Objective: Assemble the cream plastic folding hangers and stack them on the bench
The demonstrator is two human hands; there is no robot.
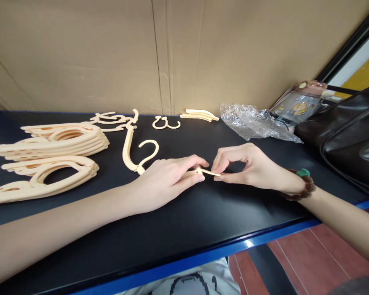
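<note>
A cream plastic folding hanger [128,150] lies across the black table, its hook [155,147] pointing up and away from me. My left hand [162,184] is closed around the hanger's right-hand part, with thumb and fingertips near its end. Between the thumb and fingers of my right hand [249,162] is the tip of a small curved cream piece [211,173]. The piece's other end touches the hanger end at my left fingertips. My left hand hides much of that hanger arm, and I cannot tell whether the piece is joined to it.
Folded hangers lie in an upper stack [92,141] and a lower stack [86,170] at the left. Behind are loose hook parts [110,119], more hooks [166,123] and slim strips [199,114]. A clear plastic bag [252,123] and a dark leather bag [350,127] sit right.
</note>
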